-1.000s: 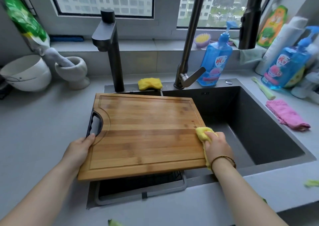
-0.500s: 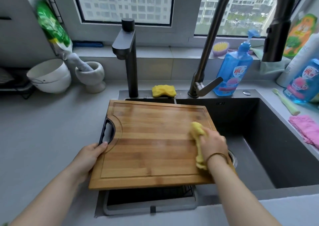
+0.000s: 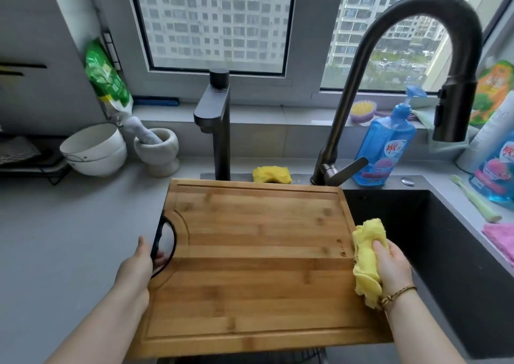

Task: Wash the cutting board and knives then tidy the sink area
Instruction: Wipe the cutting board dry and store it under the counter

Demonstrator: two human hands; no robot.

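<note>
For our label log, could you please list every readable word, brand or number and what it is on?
None reads clearly.
On the blue soap bottle: red-and-white logo, blurred.
On the green bag: white characters, blurred.
On the orange pouch: characters, blurred.
On the cutting board: small dark mark, too small.

Both forearms bare, in frame at 7 and 5 o'clock. right hand (image 3: 392, 263): thin braided bracelet (image 3: 400, 292) at wrist, brown-gold cord, small gold beads on its 8 o'clock end. left hand (image 3: 136, 269) bare too.
</note>
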